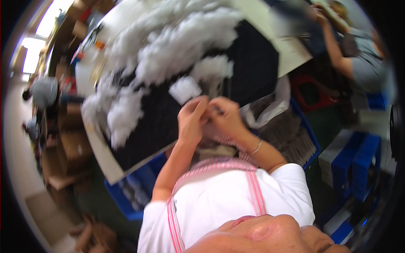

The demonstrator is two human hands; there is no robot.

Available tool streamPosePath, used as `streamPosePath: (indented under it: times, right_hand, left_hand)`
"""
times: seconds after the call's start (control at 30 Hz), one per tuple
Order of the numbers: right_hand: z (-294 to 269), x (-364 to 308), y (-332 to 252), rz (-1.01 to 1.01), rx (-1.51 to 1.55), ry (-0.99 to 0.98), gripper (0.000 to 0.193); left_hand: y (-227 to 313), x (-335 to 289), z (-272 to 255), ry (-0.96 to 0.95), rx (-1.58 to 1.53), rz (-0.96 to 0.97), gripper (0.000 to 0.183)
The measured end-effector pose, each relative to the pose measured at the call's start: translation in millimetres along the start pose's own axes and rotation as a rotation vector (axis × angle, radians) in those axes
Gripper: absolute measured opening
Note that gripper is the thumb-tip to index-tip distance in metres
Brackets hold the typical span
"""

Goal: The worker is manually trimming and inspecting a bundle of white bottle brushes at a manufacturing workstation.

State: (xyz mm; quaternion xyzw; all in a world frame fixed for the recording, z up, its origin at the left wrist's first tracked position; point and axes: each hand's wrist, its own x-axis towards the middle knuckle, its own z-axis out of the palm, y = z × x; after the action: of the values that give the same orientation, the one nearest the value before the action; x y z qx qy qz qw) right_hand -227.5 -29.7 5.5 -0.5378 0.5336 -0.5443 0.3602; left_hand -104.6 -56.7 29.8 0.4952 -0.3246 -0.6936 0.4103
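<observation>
My left hand (192, 116) and my right hand (228, 117) meet over the near edge of the table, fingertips pinched close together. What lies between them is blurred and mostly covered by the fingers. A small dark spot shows at the right fingers, too unclear to name. Just beyond my left hand rests a small white textured piece (184, 90) on the black cloth (253, 59). Fluffy white stuffing (177, 46) is heaped across the far and left parts of the cloth, with a smaller tuft (213, 68) straight ahead of my hands.
To my right, a blue bin (311, 141) holds grey fabric pieces (287, 135) and a white plastic bag (272, 111). Another blue bin (124, 206) stands below the table's left edge. A co-worker (363, 63) sits at far right, near a red stool (312, 92). Cardboard boxes (75, 145) line the left.
</observation>
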Motion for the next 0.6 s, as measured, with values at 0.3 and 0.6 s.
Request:
streamPosePath:
  times: [0.3, 0.6]
  right_hand:
    - [15, 5, -12, 0.11, 0.326, 0.045, 0.013]
    - [7, 12, -7, 0.289, 0.47, 0.095, 0.019]
  left_hand:
    - [14, -5, -20, -0.055, -0.313, 0.013, 0.013]
    - [8, 3, -27, -0.076, -0.047, 0.037, 0.015]
